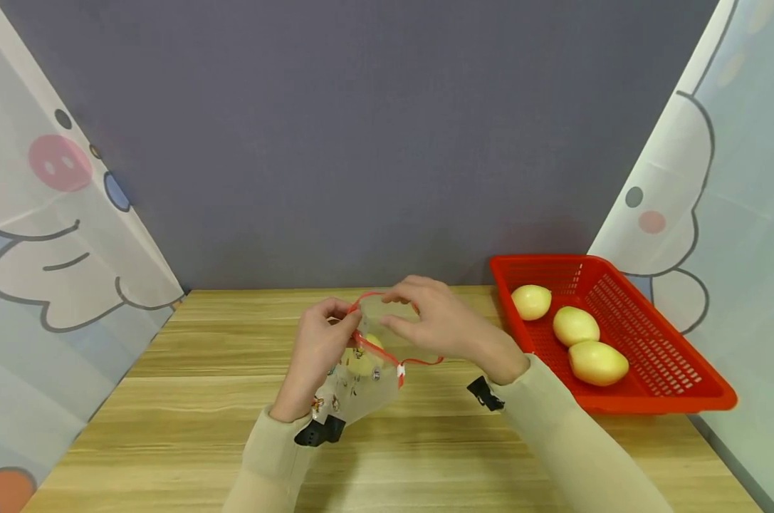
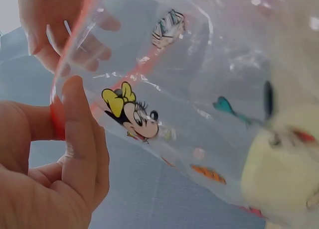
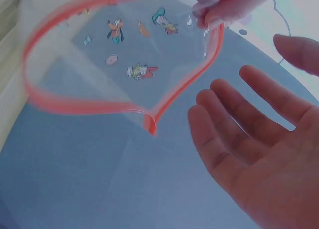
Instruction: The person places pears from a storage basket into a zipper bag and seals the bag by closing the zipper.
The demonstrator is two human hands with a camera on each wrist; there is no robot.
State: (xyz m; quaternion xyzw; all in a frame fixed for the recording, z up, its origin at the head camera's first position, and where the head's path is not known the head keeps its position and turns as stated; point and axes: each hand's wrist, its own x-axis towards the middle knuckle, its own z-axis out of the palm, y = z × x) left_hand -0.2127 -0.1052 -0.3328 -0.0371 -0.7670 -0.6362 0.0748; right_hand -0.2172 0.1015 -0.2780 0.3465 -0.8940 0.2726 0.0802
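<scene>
Two hands meet over the middle of the wooden table (image 1: 169,427), toward its far edge, around a clear zip bag (image 1: 361,377) printed with cartoon figures. The left hand (image 1: 319,349) pinches the bag's red zip rim (image 3: 99,107) between thumb and forefinger. The right hand (image 1: 438,324) is beside the mouth with fingers spread and relaxed, gripping nothing. The bag hangs with its long axis roughly vertical, its open mouth upward and toward the far edge, its bottom hanging toward the near edge. One yellow lemon (image 1: 364,356) sits inside. No readable writing shows, only cartoon prints. Three more lemons (image 1: 575,325) lie in a red basket (image 1: 675,370) at the table's right edge.
</scene>
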